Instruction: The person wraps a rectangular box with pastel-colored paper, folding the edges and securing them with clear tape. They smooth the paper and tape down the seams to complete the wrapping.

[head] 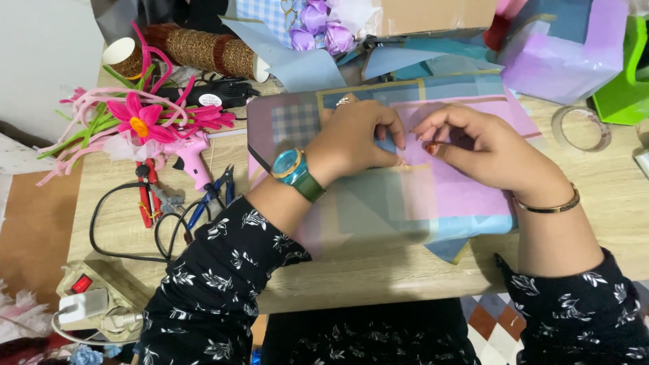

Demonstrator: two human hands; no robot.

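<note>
Sheets of pastel wrapping paper (pixel 460 196), pink, blue and checked, lie stacked on the wooden table (pixel 608 203). My left hand (pixel 355 138), with a teal watch on the wrist, presses down on the paper with fingers curled around a small blue fold. My right hand (pixel 483 145), with a gold bangle, pinches the paper edge just to the right of it. The fingertips of both hands nearly meet at the middle of the stack.
A pink glue gun (pixel 191 157), pink pipe-cleaner flowers (pixel 138 122), pliers (pixel 215 192) and black cables lie at the left. A tape roll (pixel 581 128) sits at the right. Purple paper flowers (pixel 321 27), a cardboard box and more paper crowd the back. A power strip (pixel 94 297) sits lower left.
</note>
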